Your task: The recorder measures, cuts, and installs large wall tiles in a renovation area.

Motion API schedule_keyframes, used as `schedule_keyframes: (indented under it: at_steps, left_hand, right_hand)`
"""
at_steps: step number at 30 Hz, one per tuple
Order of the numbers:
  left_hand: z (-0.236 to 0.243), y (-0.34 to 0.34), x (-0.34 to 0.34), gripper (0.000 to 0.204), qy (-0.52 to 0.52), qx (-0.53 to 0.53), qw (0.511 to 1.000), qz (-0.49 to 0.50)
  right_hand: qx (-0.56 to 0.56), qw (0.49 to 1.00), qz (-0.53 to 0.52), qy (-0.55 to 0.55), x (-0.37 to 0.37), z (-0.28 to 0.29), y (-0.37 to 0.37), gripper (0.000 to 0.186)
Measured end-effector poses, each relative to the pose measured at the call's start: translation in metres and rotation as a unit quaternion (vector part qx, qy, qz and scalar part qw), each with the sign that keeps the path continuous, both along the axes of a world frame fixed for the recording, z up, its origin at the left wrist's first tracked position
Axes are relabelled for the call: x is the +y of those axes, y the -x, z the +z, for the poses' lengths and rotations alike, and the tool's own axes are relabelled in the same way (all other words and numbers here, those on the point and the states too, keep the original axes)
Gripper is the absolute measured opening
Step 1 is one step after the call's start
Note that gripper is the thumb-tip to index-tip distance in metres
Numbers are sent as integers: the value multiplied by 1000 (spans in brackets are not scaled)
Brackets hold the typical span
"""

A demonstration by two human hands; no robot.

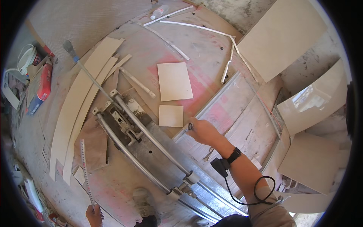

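A: Near first: how far along?

B: Left hand (93, 213) grips a measuring tape (86, 170); right hand (202, 130) pinches a pencil (190, 126) on the large tile (230, 125), marking.

A: Beyond?

B: Tile cutter (140, 136) unused; two cut pieces (171, 115) lie past it.

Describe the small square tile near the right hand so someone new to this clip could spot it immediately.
Find the long metal tile cutter running diagonally across the pink-stained board. Just right of its upper end lie two pale tile pieces; the small tile is the lower one, squarer and smaller than the larger tile above it, left of the right hand.
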State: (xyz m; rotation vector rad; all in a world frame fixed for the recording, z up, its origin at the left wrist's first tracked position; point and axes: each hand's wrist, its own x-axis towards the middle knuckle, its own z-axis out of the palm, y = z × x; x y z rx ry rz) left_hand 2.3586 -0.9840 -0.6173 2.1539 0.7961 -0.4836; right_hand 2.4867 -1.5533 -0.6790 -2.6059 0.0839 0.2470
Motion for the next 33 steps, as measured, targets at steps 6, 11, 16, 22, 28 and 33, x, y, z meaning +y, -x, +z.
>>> schedule_keyframes:
  at_steps: [6, 11, 16, 22, 28, 33]
  left_hand:
    - [-1, 0, 2, 27, -20, 21, 1000, -12]
    - [-5, -6, 0, 27, 27, -3, 1000, -9]
    - [-3, -20, -19, 26, 21, 7, 1000, -3]
    - [-51, -37, -21, 27, 39, -46, 998, -32]
    - [-40, -82, -29, 27, -19, -68, 995, -70]
    - [-13, -93, -22, 34, -115, -214, 953, -182]
  right_hand:
    - [-5, 999, -5, 39, 4, 4, 3, 39]
    - [-44, 995, -35, 80, 15, 3, 4, 37]
    - [-37, 989, -74, 119, 19, -3, 6, 35]
    - [21, 987, -130, 95, 20, -5, 15, 43]
    - [50, 978, -194, -53, -4, 51, 75, 43]
    - [43, 973, -217, -69, -43, 41, 149, 35]
